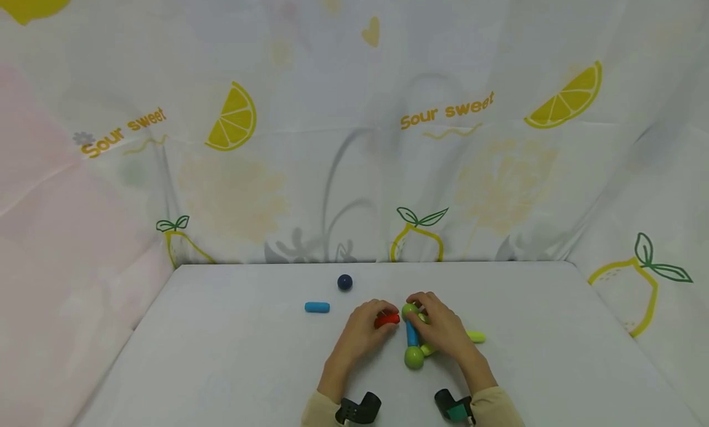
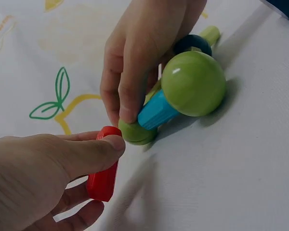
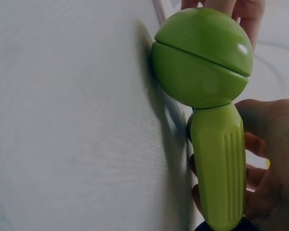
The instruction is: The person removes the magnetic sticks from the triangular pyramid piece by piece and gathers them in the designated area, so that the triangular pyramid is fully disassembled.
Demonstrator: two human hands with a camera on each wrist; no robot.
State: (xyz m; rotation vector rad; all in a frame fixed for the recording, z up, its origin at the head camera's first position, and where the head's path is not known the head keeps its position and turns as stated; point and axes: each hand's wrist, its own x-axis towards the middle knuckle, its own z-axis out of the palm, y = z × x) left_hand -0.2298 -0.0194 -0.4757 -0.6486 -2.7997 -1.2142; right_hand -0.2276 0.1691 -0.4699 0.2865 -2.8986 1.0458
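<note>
In the head view my left hand (image 1: pixel 359 330) pinches a short red rod (image 1: pixel 386 320) between thumb and fingers. Close by on the right, my right hand (image 1: pixel 443 330) grips the far green ball (image 1: pixel 409 310) of a joined ball-and-rod toy. A blue rod (image 1: pixel 412 335) links that ball to a nearer green ball (image 1: pixel 413 357). In the left wrist view, the red rod's upper end stands right beside the gripped ball, and a dark blue ball (image 2: pixel 187 43) shows behind the near one. A ridged yellow-green rod (image 3: pixel 219 163) extends from the near ball in the right wrist view.
A loose blue rod (image 1: pixel 317 307) and a dark blue ball (image 1: pixel 344 282) lie on the white tabletop (image 1: pixel 232 353), left of the hands. Another yellow-green rod (image 1: pixel 476 336) sticks out past my right wrist. A lemon-print cloth (image 1: pixel 354 138) hangs behind the table.
</note>
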